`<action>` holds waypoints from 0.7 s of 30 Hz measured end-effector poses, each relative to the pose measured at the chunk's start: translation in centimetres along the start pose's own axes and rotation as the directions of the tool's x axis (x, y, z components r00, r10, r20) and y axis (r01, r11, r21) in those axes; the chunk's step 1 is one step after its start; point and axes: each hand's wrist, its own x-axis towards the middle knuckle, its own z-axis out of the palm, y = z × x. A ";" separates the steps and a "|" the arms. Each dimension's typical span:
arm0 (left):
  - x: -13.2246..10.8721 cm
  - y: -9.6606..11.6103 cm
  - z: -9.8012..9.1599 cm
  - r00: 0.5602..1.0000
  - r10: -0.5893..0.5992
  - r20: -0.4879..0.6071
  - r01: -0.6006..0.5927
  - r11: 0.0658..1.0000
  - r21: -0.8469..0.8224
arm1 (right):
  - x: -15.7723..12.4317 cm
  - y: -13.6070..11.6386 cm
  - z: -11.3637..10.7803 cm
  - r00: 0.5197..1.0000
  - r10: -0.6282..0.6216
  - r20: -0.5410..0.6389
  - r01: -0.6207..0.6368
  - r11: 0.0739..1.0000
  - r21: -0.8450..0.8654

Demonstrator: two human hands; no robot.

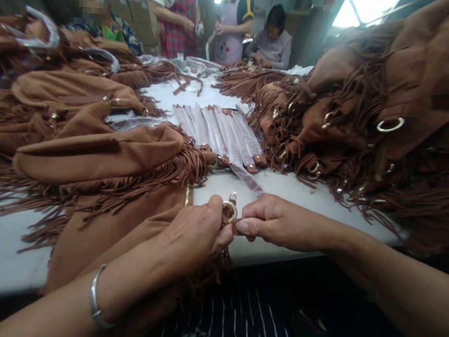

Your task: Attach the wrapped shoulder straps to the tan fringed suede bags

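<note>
A brown suede fringed bag (101, 178) lies on the white table (1, 243) in front of me, its lower part hanging over the near edge. My left hand (195, 234), with a silver bangle at the wrist, is closed around the bag's corner beside a gold metal ring (229, 209). My right hand (278, 223) pinches a plastic-wrapped strap (247, 178) where it meets the ring. A small clasp stands just above the ring.
A row of plastic-wrapped straps (220, 131) lies mid-table. Heaps of brown fringed bags rise at the left (52, 69) and right (390, 115). Other people (273, 39) sit and stand at the far end of the table, near stacked cardboard boxes (136, 3).
</note>
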 end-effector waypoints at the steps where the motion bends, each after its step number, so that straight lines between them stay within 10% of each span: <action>1: 0.0 -0.1 0.1 1.000 0.014 0.007 -0.014 1.000 0.006 | -0.1 0.1 0.3 0.999 0.041 -0.009 -0.040 0.998 0.053; 13: 0.0 0.1 -2.1 0.968 0.142 0.209 -0.159 0.985 0.068 | -1.2 1.6 3.8 0.982 0.134 -0.132 -0.074 0.920 0.385; 21: 0.5 0.1 0.6 0.976 0.188 0.112 -0.205 0.965 0.165 | -1.7 1.3 4.8 0.928 0.166 -0.334 -0.185 0.982 -0.028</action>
